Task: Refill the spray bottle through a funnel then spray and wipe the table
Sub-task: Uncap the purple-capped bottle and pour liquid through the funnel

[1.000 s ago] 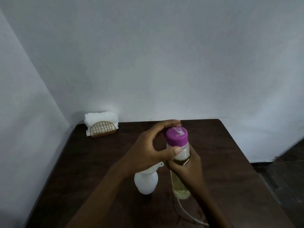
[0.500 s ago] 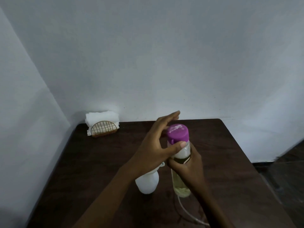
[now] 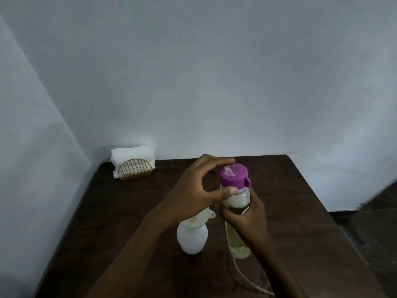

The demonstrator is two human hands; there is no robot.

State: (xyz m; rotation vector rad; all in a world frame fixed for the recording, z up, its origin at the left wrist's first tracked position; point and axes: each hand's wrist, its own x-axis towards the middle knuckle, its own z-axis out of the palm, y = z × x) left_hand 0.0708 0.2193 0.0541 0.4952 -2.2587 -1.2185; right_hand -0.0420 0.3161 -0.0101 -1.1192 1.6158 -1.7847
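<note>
A: Okay, head view, the only feed I've got. Hands?

B: Left hand (image 3: 193,194) pinches the purple cap (image 3: 233,176), with the thumb on the near lower rim and the fingers curled over the far top edge. Right hand (image 3: 247,220) is wrapped round the clear bottle (image 3: 238,244) just below the neck.

A: Cap on?

B: It's sitting on the bottle mouth. I can't tell how tight.

A: Bottle itself?

B: Upright, with yellowish liquid in the lower part. The base is down at the table (image 3: 129,211), but from my angle I can't tell if it's touching.

A: Where's the spray bottle?

B: The spray bottle (image 3: 191,237) is white and stands on the table just left of the clear bottle, right under the left wrist. The funnel (image 3: 202,218) sits in its mouth, half hidden by that wrist, and its small tab points at the clear bottle. I see neither hand gripping them. I can't say whether the wrist touches the funnel.

A: Anything else?

B: A thin tube (image 3: 247,280) lies on the table, curving from below the clear bottle toward the near edge by the right forearm. A wire napkin holder (image 3: 135,173) with white napkins (image 3: 133,155) stands in the far left corner against the wall (image 3: 214,82), well apart from both hands.
</note>
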